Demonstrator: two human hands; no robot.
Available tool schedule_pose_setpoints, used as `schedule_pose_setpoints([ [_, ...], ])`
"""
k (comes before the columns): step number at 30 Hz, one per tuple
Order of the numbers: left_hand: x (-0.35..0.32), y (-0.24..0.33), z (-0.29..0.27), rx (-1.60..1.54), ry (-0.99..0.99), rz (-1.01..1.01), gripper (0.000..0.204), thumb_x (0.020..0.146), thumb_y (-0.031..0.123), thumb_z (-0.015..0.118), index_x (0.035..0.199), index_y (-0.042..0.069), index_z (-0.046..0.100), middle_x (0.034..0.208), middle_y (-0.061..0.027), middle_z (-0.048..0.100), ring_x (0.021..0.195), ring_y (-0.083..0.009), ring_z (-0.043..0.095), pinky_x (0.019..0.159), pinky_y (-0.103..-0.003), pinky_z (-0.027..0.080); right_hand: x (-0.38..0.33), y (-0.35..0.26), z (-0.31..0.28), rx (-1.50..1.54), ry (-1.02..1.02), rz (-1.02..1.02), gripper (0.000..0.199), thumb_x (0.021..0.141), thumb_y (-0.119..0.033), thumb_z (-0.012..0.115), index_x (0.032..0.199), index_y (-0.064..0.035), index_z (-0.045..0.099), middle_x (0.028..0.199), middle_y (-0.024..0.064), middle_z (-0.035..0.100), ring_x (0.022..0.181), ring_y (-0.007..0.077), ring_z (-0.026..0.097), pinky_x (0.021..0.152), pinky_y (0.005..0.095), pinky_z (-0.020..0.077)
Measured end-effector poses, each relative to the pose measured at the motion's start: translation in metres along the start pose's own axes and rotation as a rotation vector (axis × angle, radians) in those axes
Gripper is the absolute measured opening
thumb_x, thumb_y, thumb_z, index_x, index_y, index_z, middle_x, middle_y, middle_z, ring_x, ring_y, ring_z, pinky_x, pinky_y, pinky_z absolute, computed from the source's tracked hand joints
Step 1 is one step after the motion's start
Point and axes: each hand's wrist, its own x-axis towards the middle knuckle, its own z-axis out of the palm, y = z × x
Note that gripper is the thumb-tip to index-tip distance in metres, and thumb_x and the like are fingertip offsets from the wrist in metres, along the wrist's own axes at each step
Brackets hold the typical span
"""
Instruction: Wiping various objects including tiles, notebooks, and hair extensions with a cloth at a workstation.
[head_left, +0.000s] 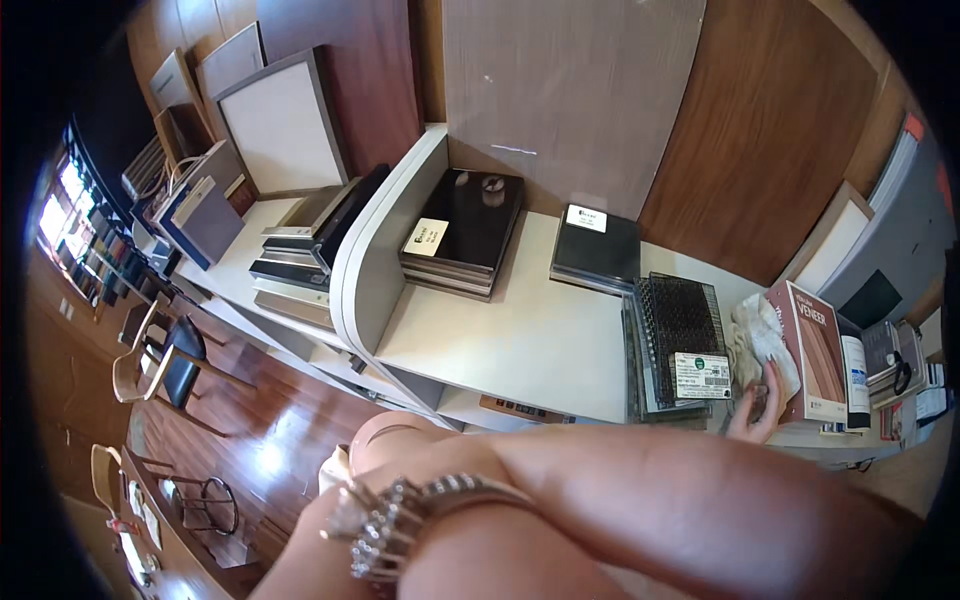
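A hand very close to the camera, which I take for my left hand [640, 500], fills the lower middle. A large ring [385, 530] set with clear stones sits on one of its fingers. Its fingertips are too near to make out, so what it touches is hidden. At the right end of the counter my right hand [762, 408], fingers curled, grips the lower edge of a crumpled white cloth [757, 335]. Its wrist disappears behind the near hand. The cloth lies between a black mesh sample stack [683, 315] and a reddish-brown box [812, 350].
Dark sample boards [470, 230] are stacked on the white counter [500, 340], with a smaller black stack [597, 250] beside them. A curved white divider [362, 260] separates more boards [300, 255] on the left. Large wood panels [760, 140] lean behind. A chair [180, 365] stands on the floor.
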Motion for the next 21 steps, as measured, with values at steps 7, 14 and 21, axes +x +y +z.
schedule_pose_setpoints([
  [7,-0.007,0.004,-0.024,-0.045,0.016,0.016,0.078,0.065,0.048,0.075,0.128,0.011,0.047,0.121,-0.0081,0.054,0.114,-0.0275,0.048,0.092,-0.046,0.04,0.007,-0.024,0.001,-0.359,-0.209,-0.017,0.047,0.083,0.006,0.054,0.128,-0.0067,0.054,0.133,0.0113,0.051,0.126,0.0256,0.043,0.103,0.0359,0.0342],
  [14,-0.058,0.049,-0.041,-0.088,0.091,0.022,0.086,0.063,0.054,0.078,0.13,0.012,0.045,0.121,-0.0069,0.054,0.113,-0.0271,0.048,0.091,-0.045,0.04,0.014,0.002,-0.008,-0.165,-0.135,0.068,0.048,0.081,0.011,0.055,0.125,-0.0051,0.057,0.126,0.0129,0.056,0.117,0.0268,0.052,0.099,0.0359,0.0407],
  [21,-0.107,0.058,-0.07,0.096,0.21,-0.066,0.077,0.075,0.05,0.075,0.131,0.007,0.043,0.113,-0.013,0.059,0.101,-0.0287,0.057,0.095,-0.046,0.04,0.011,-0.134,-0.021,-0.044,0.628,0.043,0.03,0.087,0.005,0.054,0.117,0.0033,0.058,0.118,0.0168,0.061,0.109,0.0262,0.057,0.096,0.0355,0.0438],
])
